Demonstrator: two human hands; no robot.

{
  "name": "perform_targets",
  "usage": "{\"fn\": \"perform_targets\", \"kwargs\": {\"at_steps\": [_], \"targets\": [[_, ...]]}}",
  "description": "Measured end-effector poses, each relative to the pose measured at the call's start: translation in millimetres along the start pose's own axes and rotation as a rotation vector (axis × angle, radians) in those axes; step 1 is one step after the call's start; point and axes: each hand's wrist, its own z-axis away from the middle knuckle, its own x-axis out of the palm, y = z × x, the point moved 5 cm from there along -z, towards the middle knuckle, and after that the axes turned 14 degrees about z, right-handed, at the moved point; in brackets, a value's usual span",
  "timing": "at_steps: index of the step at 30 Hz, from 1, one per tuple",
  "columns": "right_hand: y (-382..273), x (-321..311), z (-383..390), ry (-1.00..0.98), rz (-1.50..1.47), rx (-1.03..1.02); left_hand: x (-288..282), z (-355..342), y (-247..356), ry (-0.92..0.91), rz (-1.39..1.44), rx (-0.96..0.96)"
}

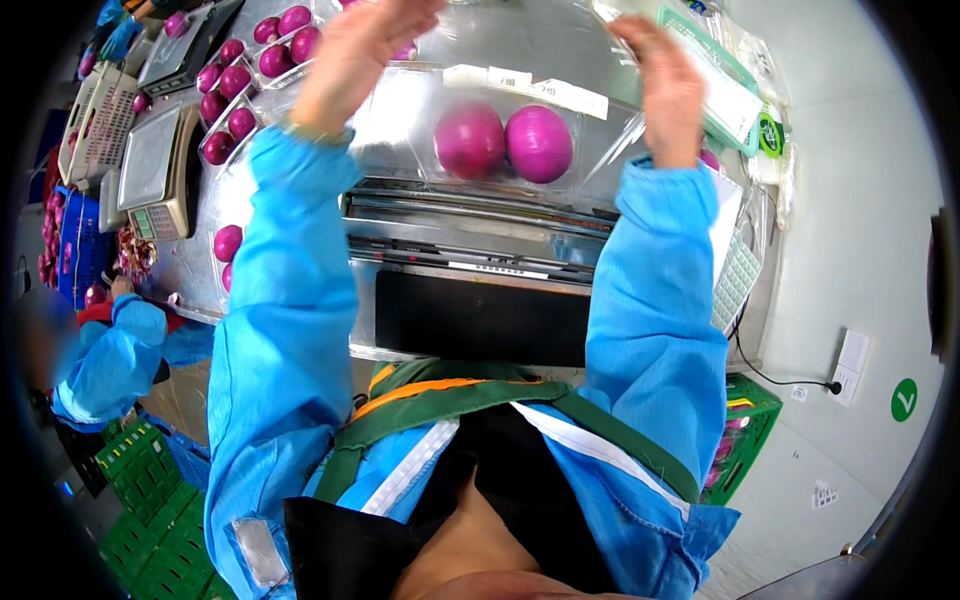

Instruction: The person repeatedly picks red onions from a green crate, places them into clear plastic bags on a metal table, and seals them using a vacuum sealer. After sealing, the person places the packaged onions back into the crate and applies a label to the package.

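Two purple-red onions (504,143) sit side by side in what looks like a clear tray, with creased clear film (618,140) beside them. They lie on the metal top of a wrapping machine (470,205). Up and to the left of the onions, my left hand (362,62) reaches out with its fingers extended, the tips near the upper edge of the picture. My right hand (668,88) is raised to their right, slightly blurred, fingers stretched forward and inward. Nothing is plainly visible in either hand. A white label strip (530,88) lies just beyond the onions.
Trays of onions (240,90) line the left of the metal table. Two weighing scales (155,165) and a cream basket (98,125) stand farther left, near a co-worker's blue sleeve (115,350). A turquoise tray (715,70) is at right; green crates (750,425) flank me below.
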Motion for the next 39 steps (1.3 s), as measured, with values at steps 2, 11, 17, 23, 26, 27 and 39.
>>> {"fn": "perform_targets", "kwargs": {"at_steps": [2, 11, 17, 23, 26, 27, 39], "targets": [[90.7, 29.2, 22.4, -0.326, 0.37, 0.13, -57.0, 4.8, -85.0, -0.026, -0.716, -0.378], [23.5, 25.8, 129.0, -0.543, -0.23, 0.954, 28.4, 111.1, -49.5, 0.045, -0.128, -0.801], [-41.1, 21.6, 231.2, -0.993, -0.31, 1.103, 60.0, 237.7, -37.8, 0.194, 0.38, -1.19], [-0.4, 38.1, 291.9, -0.957, -0.491, 1.269, 42.3, 269.9, -84.8, 0.255, 0.335, -1.291], [-8.4, 32.6, 332.9, -0.944, -0.479, 1.389, 44.8, 308.6, -80.3, 0.224, 0.465, -1.36], [-18.4, 27.0, 342.1, -0.915, -0.553, 1.442, 36.3, 325.0, -73.0, 0.106, 0.402, -1.448], [-42.9, -16.1, 394.2, 0.117, -0.206, 1.223, 52.9, 417.3, -16.7, 0.827, 0.264, -0.859]]}}
